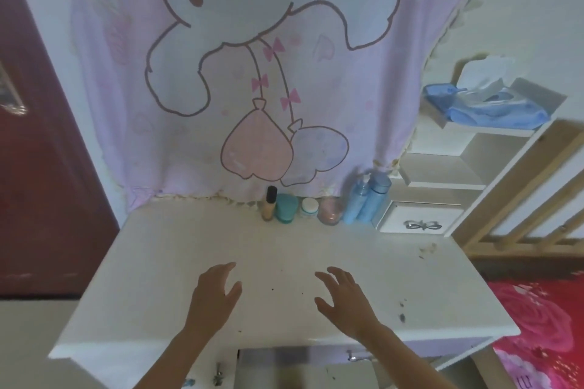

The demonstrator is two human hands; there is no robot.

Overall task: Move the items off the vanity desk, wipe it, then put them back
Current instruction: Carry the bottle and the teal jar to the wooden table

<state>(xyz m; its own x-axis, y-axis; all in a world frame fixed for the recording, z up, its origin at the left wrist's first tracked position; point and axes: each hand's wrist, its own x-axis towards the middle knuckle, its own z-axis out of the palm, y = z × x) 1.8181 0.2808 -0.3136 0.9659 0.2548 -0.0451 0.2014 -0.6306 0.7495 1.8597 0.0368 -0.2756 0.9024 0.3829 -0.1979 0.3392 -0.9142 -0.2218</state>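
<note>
The fingers (pixel 226 268) of both hands are straight and loosely spread, gripping nothing. The left hand (pixel 215 290) and right hand (pixel 343 297) are side by side, palms down, over the front middle of a white desk (pixel 164 249). Whether the fingertips touch the top or float just above it is hard to tell from this angle. Both hands point toward the back edge, which suggests a reach for the things lined up there. None of these has been moved off yet. From left to right the row holds a slim makeup bottle (pixel 270 203) with a dark cap, a teal jar (pixel 286 208), a small white jar (pixel 309 207), a pink jar (pixel 330 214) and two tall blue bottles (pixel 368 199). They stand upright and close together against a hanging pink cartoon blanket (pixel 252 73), probably pushed back to keep the working area free. Just right of the bottles is a little white drawer box (pixel 417 218) with a bow handle. Dark specks (pixel 402 317) dot the right side of the top, which is why it needs wiping. Above the drawer box, a white shelf (pixel 442 167) carries a folded blue cloth (pixel 493 110), likely for the wiping, and a pack of tissues (pixel 480 73).
</note>
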